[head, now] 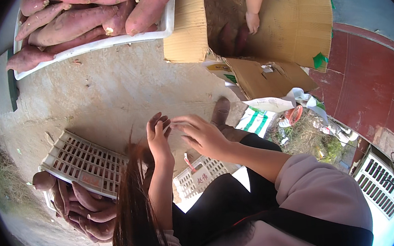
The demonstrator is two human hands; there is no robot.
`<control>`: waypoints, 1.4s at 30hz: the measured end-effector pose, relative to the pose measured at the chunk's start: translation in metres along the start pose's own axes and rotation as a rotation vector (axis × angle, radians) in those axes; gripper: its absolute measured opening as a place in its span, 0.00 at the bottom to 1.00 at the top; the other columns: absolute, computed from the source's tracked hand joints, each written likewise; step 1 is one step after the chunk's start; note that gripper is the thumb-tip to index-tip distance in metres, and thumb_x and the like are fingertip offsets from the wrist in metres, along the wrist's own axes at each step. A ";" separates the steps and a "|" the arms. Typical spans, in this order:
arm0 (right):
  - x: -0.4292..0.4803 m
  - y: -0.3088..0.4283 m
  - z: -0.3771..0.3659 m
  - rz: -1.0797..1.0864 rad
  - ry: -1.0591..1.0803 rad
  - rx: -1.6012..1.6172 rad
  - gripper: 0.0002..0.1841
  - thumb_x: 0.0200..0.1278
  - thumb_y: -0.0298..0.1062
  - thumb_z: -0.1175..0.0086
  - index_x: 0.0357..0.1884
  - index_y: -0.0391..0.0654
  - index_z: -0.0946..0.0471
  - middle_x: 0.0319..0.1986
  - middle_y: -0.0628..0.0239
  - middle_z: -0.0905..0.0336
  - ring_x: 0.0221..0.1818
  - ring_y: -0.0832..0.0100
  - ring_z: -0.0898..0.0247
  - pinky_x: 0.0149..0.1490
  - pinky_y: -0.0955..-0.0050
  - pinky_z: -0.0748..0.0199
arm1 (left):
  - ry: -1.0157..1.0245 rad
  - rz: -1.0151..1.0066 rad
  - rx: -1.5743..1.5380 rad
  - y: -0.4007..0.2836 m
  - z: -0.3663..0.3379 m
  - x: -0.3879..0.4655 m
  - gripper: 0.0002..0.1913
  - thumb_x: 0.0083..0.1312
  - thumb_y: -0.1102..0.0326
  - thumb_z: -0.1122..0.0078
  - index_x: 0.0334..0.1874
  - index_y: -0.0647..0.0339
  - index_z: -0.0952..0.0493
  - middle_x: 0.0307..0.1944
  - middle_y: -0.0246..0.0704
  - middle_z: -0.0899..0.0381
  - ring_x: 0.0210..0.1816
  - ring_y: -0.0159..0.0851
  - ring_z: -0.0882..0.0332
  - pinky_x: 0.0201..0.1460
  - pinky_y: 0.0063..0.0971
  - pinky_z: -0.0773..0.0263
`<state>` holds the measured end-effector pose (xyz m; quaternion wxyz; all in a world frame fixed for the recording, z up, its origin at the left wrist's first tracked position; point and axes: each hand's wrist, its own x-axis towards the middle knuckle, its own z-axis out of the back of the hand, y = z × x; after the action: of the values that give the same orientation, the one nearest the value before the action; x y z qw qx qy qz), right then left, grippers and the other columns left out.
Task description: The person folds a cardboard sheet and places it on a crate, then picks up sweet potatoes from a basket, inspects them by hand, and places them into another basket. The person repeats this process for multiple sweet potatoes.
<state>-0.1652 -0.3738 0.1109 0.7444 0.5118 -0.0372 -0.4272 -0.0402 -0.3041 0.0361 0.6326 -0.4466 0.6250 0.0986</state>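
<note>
My left hand (158, 132) is raised over the concrete floor, its fingers loosely bent and nothing in them. Beside it is my right hand (200, 133), palm turned towards it with fingers apart and also holding nothing. Their fingertips meet or almost meet; which one I cannot tell. Beyond my hands, a white plastic crate (102, 43) is heaped with reddish sweet potatoes (75, 24). A large cardboard box (300, 11) at the upper right holds a few sweet potatoes (242, 39) in its shadowed corner. Another person's hand (253, 22), below a white sleeve, reaches in and touches one.
To my left, a slatted plastic crate (86, 163) lies tipped beside a pile of sweet potatoes (91, 213). A pale crate (202, 176) bearing writing stands by my legs. Right of my boot (221, 111) lie litter and a red tape ring (293, 115).
</note>
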 end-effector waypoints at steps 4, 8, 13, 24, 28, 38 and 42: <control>-0.031 0.058 0.094 0.289 -0.422 -0.226 0.18 0.51 0.13 0.50 0.44 0.42 0.19 0.46 0.57 0.23 0.46 0.60 0.25 0.49 0.64 0.27 | 0.109 -0.004 0.031 0.029 -0.015 -0.009 0.14 0.74 0.68 0.57 0.59 0.63 0.30 0.48 0.35 0.23 0.50 0.33 0.24 0.56 0.28 0.30; 0.006 0.027 0.215 -0.117 -0.153 -0.395 0.14 0.68 0.26 0.55 0.53 0.36 0.26 0.47 0.60 0.24 0.47 0.71 0.26 0.53 0.73 0.28 | 0.055 0.044 0.064 0.048 -0.014 -0.014 0.14 0.75 0.67 0.57 0.59 0.60 0.29 0.48 0.33 0.22 0.50 0.32 0.24 0.56 0.28 0.30; 0.113 -0.167 0.201 -0.972 0.383 -0.276 0.22 0.65 0.38 0.52 0.59 0.38 0.27 0.55 0.56 0.26 0.50 0.64 0.28 0.54 0.68 0.28 | 0.047 0.022 -0.016 0.051 -0.021 -0.017 0.14 0.75 0.68 0.57 0.58 0.61 0.28 0.47 0.33 0.22 0.48 0.32 0.24 0.56 0.27 0.30; 0.108 -0.329 0.178 -1.272 0.024 -0.519 0.20 0.63 0.49 0.49 0.47 0.43 0.28 0.42 0.62 0.30 0.40 0.67 0.31 0.44 0.70 0.32 | 0.033 0.130 -0.120 0.034 0.006 -0.018 0.15 0.76 0.67 0.59 0.60 0.63 0.30 0.48 0.35 0.23 0.50 0.33 0.23 0.57 0.26 0.31; 0.100 -0.334 0.184 -1.306 -0.109 -0.210 0.21 0.62 0.53 0.48 0.43 0.45 0.29 0.36 0.65 0.32 0.35 0.69 0.32 0.40 0.71 0.33 | 0.014 0.185 -0.106 0.032 0.003 -0.018 0.15 0.76 0.67 0.59 0.60 0.63 0.30 0.49 0.34 0.23 0.51 0.33 0.23 0.57 0.26 0.31; 0.131 -0.298 0.176 -1.278 -0.204 0.427 0.24 0.60 0.64 0.47 0.31 0.49 0.31 0.22 0.72 0.35 0.24 0.73 0.35 0.29 0.75 0.37 | 0.096 0.063 -0.048 0.059 -0.017 -0.006 0.15 0.76 0.67 0.58 0.60 0.62 0.30 0.48 0.34 0.23 0.50 0.32 0.24 0.57 0.27 0.32; 0.127 -0.208 0.214 -1.186 0.108 0.467 0.29 0.56 0.70 0.46 0.27 0.50 0.32 0.19 0.72 0.33 0.21 0.76 0.36 0.26 0.78 0.39 | 0.123 0.026 -0.035 0.065 -0.032 -0.005 0.14 0.76 0.68 0.57 0.60 0.62 0.29 0.48 0.34 0.22 0.48 0.31 0.23 0.55 0.26 0.31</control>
<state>-0.3145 -0.6390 -0.0012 0.2511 0.6151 0.1979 -0.7207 -0.1083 -0.2862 0.0172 0.5838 -0.4549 0.6664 0.0901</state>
